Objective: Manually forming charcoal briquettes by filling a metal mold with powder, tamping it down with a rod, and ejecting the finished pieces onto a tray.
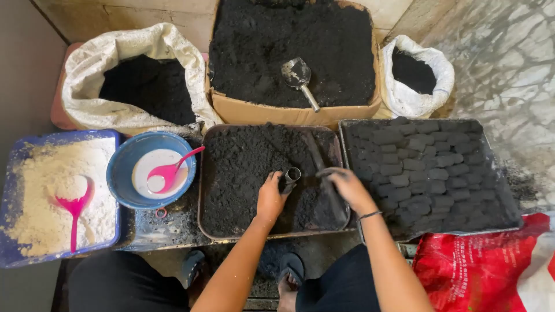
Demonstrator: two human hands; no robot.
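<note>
Metal tube (291, 177), open mouth up and tilted far-right, gripped in closed left hand (270, 196); right hand (350, 188) closed around dark tool handle (315, 151), over tray of black powder (243, 162).

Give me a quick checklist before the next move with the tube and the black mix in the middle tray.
1. Left hand grips the short metal tube, open end up: ok.
2. Right hand on the dark flat tool lying in the mix: ok.
3. Middle tray has plenty of black powder: ok.
4. Tube filled or empty: cannot tell.
5. Free space on the right tray of pressed blocks: ok, bare patch along its near right side.
6. Metal scoop clear of the hands, resting in the cardboard box: ok.
</note>
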